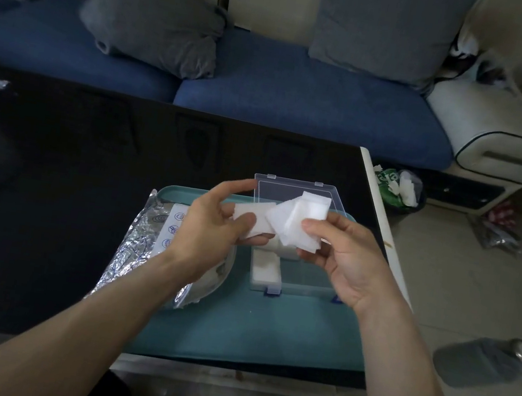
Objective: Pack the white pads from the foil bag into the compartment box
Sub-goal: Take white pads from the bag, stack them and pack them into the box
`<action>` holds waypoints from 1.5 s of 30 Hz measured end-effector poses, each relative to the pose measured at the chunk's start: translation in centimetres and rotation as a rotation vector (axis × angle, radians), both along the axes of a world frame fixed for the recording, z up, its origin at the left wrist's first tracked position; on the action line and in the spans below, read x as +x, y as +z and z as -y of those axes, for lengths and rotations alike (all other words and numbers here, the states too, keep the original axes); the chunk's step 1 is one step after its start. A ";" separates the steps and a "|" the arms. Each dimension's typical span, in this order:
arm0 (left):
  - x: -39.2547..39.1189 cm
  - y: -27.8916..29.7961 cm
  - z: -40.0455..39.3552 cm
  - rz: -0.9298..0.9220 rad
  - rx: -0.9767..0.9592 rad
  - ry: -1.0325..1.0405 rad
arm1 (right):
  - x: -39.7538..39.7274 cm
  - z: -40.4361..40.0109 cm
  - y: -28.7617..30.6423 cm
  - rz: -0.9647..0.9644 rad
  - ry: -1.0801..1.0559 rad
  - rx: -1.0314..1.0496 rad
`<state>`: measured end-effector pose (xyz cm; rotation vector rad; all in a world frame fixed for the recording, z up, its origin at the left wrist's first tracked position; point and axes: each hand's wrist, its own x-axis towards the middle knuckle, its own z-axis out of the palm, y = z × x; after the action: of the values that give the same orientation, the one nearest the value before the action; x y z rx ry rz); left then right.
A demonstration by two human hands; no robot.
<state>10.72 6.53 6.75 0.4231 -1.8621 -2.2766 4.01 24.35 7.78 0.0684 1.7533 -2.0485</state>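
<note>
Black table [67, 204] w/ teal tray [233, 335]; foil bag [135, 247] at tray's left, compartment box [294, 283] open at right. Left hand [212, 228] fingers pinch one white pad [258, 217]; right hand [344, 260] fingers clamp a wad of white pads [299, 223] above box.

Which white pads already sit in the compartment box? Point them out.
The stack of white pads in the box's near-left compartment, beside the blue latch. The others are in the air: one bundle in the left hand, a fanned bundle in the right hand.
</note>
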 end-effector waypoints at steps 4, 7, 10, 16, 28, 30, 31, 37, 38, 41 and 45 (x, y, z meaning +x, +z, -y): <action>-0.2 0.0 0.1 0.090 0.121 -0.056 | 0.0 0.2 -0.5 -0.101 0.000 0.169; -0.2 0.1 -0.1 0.119 0.153 -0.059 | 0.3 0.4 -0.6 -0.160 0.022 0.225; -0.1 -0.2 -0.1 0.124 0.116 0.010 | 0.5 0.5 -0.5 -0.175 0.060 0.224; 0.1 -0.1 0.1 0.083 -0.112 0.072 | -0.2 -0.4 0.1 -0.104 -0.018 -0.007; 0.6 0.5 -0.4 0.057 -0.253 0.028 | 1.2 1.7 -1.2 -0.150 -0.042 0.157; 0.6 0.3 -0.4 0.054 -0.268 0.028 | 1.5 2.2 -1.3 -0.084 -0.091 0.113; 0.7 0.2 -0.5 0.048 -0.256 0.027 | 1.6 2.4 -1.2 -0.042 -0.114 0.081; 0.7 -0.4 -1.2 0.008 -0.386 0.026 | 1.4 2.7 -1.1 0.115 -0.205 -0.057; 0.6 -0.6 -1.2 0.011 -0.409 0.031 | 1.2 2.5 -1.2 0.106 -0.233 -0.052; 0.6 -0.8 -1.3 0.029 -0.457 0.033 | 0.6 1.7 -0.9 0.066 -0.292 -0.082; 0.5 -0.6 -0.7 0.071 -0.472 -0.038 | -0.5 -1.1 0.4 -0.204 -0.069 0.116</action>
<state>11.18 7.24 6.18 0.3984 -2.3656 -1.7724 3.49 25.44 8.22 -0.0470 2.0191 -2.0623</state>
